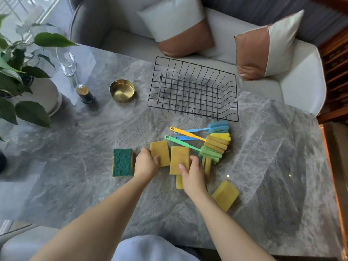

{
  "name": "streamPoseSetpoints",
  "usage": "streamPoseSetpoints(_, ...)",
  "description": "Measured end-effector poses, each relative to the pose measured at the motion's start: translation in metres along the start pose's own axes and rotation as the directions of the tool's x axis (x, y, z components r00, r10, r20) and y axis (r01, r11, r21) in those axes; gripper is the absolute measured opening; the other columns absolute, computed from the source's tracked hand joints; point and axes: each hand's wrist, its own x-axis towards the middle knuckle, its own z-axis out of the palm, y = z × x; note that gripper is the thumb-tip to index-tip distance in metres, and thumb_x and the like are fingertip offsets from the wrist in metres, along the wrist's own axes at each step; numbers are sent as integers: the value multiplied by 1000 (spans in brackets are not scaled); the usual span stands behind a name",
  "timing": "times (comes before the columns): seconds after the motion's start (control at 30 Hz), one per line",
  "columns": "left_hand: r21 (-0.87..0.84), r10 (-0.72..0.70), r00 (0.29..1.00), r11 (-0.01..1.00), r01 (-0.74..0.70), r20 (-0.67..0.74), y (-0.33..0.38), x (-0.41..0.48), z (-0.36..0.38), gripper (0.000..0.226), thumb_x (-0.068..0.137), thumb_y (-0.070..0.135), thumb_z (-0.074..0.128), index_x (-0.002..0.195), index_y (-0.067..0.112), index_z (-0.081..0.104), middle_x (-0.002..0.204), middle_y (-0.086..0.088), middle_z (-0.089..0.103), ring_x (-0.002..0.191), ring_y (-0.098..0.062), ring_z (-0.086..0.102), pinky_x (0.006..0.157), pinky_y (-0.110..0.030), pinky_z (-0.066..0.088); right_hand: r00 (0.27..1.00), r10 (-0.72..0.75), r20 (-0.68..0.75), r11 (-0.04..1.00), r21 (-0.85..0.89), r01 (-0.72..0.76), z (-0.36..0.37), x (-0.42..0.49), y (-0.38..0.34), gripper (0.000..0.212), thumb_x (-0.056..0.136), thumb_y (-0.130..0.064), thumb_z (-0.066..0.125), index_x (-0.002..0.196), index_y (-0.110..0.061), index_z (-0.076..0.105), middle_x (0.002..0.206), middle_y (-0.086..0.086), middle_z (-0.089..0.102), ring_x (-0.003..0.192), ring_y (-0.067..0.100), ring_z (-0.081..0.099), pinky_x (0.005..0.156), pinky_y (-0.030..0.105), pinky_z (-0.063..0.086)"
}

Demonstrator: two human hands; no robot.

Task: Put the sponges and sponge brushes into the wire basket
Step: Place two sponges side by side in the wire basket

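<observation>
— What's on the grey marble table (79, 151)?

— Biggest first: the black wire basket (193, 89) stands at the far side with nothing in it. Just in front lie four sponge brushes (211, 142), heads to the right.

— And the sponges?

— All on the table, nearer the person. The left hand (146, 163) curls over the edge of one yellow sponge (159, 152); the right hand (193, 175) lies with fingers spread on another (178, 159). A green-topped sponge (122, 162) sits left, untouched.
</observation>
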Motion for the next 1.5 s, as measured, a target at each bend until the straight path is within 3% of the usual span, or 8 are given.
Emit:
streamPoseSetpoints(0.13,-77,-32,999,997,29,-42,4,0,2,23,94,29,65,103,12,52,97,-9,65,89,-29,62,69,-35,45,997,-79,-7,994,73,79,-14,16,4,42,97,-33,57,133,-18,42,127,7,52,111,26,53,86,34,42)
streamPoseSetpoints(0.3,-140,-12,981,990,-15,-193,24,-11,-10,22,93,29,67,102,14,54,86,3,60,78,-18,57,63,-33,40,975,-217,-56,962,156,223,-46,56,-7,47,97,-32,58,137,-15,42,131,8,54,116,25,52,93,34,43)
streamPoseSetpoints(0.53,-240,130,933,946,-218,-334,107,20,-42,15,92,22,70,95,19,55,82,7,59,74,-5,54,61,-23,38,932,-331,-150,914,193,356,-96,145,-42,47,97,-31,59,137,-12,42,131,10,53,115,26,54,96,39,46)
streamPoseSetpoints(0.7,-209,247,922,926,-316,-300,178,79,-54,14,92,22,67,97,15,57,82,7,57,74,-11,53,66,-33,42,927,-320,-194,929,126,347,-116,205,-60,45,97,-30,58,134,-9,42,129,12,52,112,30,54,88,31,40)
streamPoseSetpoints(0.87,-168,182,971,964,-208,-156,216,150,-40,20,95,25,63,107,10,55,98,-7,63,83,-22,57,62,-33,43,951,-260,-167,960,58,272,-117,254,-66,40,100,-29,53,131,-7,42,123,14,51,106,32,54,80,31,38)
streamPoseSetpoints(1.07,-115,144,989,983,-146,-30,216,206,-10,20,95,23,59,110,10,54,103,-8,62,87,-23,57,58,-32,41,968,-212,-131,976,18,216,-101,300,-70,40,100,-31,51,132,-9,41,117,12,55,98,29,54,76,32,39)
streamPoseSetpoints(1.2,-91,137,990,986,-138,-24,218,229,0,21,97,23,54,112,10,50,99,-5,57,79,-18,55,59,-32,44,982,-168,-82,984,49,173,-87,322,-70,40,101,-30,50,132,-8,39,116,15,59,92,27,54,74,31,37)
streamPoseSetpoints(1.5,70,200,976,978,-194,-82,218,242,12,22,100,22,46,114,5,50,118,-19,57,103,-36,57,82,-44,47,984,-174,-51,981,82,177,-69,335,-69,39,101,-32,51,130,-8,42,123,12,54,96,21,50,79,29,37)
